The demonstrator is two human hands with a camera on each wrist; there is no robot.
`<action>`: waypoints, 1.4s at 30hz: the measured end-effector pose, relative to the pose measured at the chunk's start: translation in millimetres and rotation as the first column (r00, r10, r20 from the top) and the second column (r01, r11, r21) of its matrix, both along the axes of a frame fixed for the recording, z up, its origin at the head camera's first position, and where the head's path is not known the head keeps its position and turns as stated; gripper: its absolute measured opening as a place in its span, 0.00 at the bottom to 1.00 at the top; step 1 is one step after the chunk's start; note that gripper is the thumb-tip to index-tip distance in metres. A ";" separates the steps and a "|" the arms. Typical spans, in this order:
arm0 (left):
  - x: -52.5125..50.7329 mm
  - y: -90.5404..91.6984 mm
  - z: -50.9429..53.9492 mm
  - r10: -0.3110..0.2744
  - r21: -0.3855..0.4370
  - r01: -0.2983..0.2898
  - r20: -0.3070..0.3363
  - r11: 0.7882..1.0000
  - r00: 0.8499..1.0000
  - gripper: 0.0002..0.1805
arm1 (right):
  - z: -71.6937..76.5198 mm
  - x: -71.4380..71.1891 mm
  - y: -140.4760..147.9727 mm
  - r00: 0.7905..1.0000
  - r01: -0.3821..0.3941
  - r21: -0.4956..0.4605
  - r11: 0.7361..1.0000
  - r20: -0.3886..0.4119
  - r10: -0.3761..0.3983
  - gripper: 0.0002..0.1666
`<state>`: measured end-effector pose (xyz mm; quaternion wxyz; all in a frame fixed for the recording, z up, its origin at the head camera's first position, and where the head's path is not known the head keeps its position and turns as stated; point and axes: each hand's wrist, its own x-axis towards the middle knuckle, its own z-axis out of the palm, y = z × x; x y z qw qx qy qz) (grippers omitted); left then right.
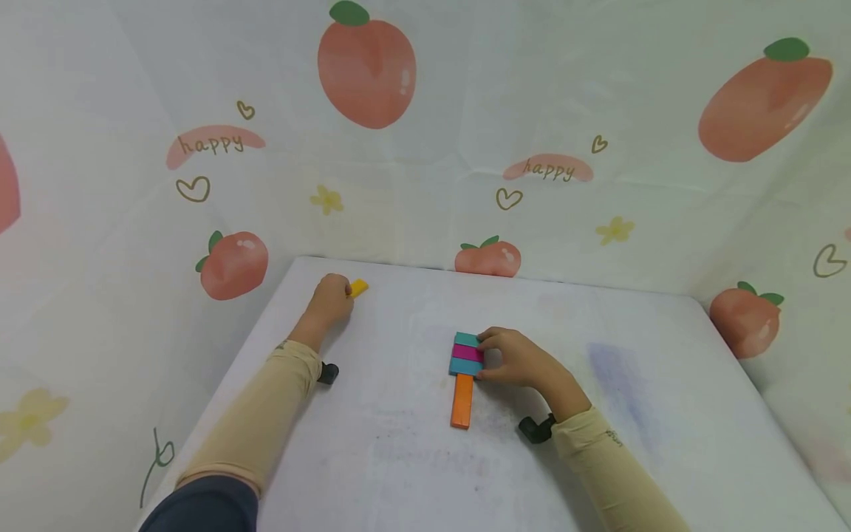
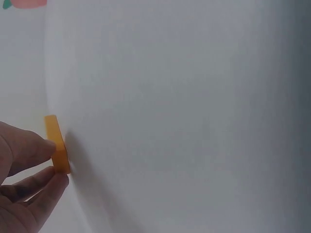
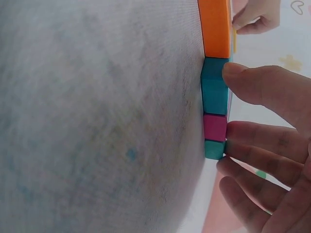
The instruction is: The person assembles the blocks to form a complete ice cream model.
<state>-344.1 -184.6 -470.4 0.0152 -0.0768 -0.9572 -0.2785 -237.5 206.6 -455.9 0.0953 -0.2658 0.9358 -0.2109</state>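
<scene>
At the far left of the table, my left hand pinches a yellow block between thumb and fingers; the left wrist view shows this yellow block tilted up. My right hand rests against the right side of a row of flat blocks. In this row a teal block lies farthest, then a magenta block, then a blue block. An orange block extends lengthwise from the blue one toward me. In the right wrist view the thumb touches the blue block, and fingertips touch the magenta block.
The white tabletop carries a faded purple stain right of my right hand. A white cloth printed with peaches hangs behind the table and along its sides. A black device is strapped at each wrist.
</scene>
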 end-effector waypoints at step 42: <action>12.2 113.5 -2.4 -0.214 0.022 0.214 -0.006 0.977 0.977 0.12 | 2.9 0.8 -1.8 1.000 0.013 0.015 1.000 0.005 -0.013 0.26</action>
